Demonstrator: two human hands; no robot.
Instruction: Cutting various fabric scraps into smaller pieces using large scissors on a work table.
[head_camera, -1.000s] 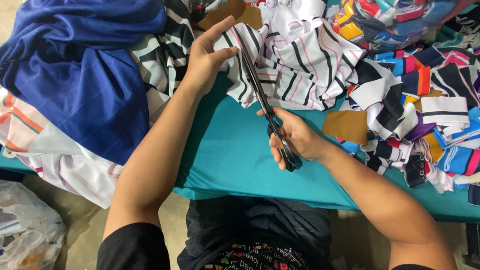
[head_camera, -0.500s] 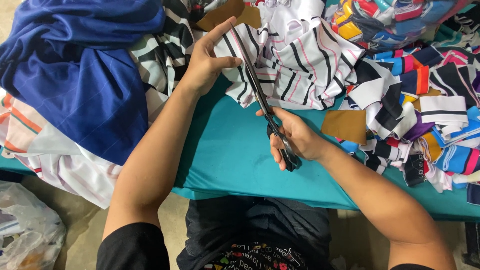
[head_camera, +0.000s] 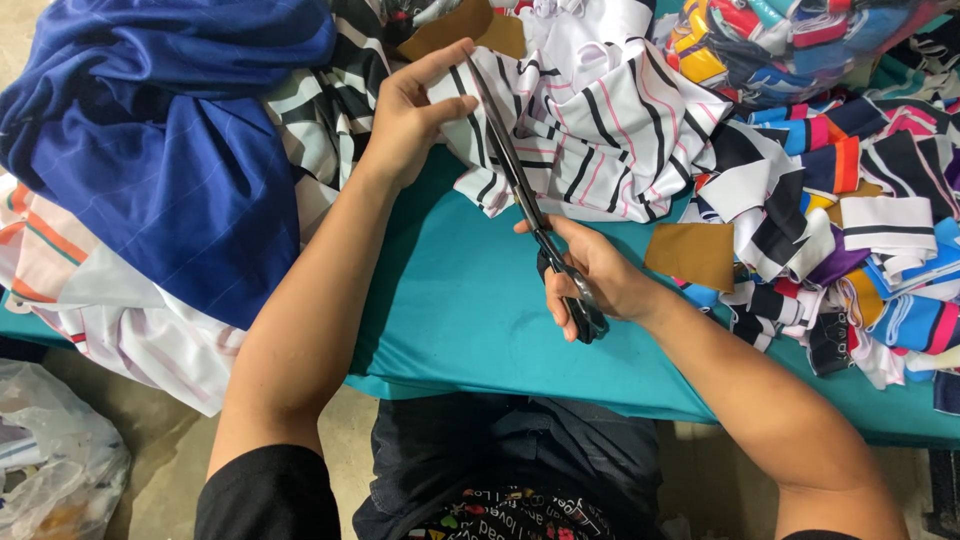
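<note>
The striped white fabric (head_camera: 590, 140) lies at 12 o'clock on the teal table (head_camera: 450, 300), and our scissors (head_camera: 525, 200) cut into its left edge. We judge the cloth light, soft and floppy, so it needs tension beside the blades. Our left hand (head_camera: 410, 115) pinches that edge closed at 11 o'clock. Our right hand (head_camera: 590, 280) grips the scissor handles. A blue garment (head_camera: 170, 130) is at 9 o'clock, colourful scraps (head_camera: 850, 230) at 3 o'clock.
</note>
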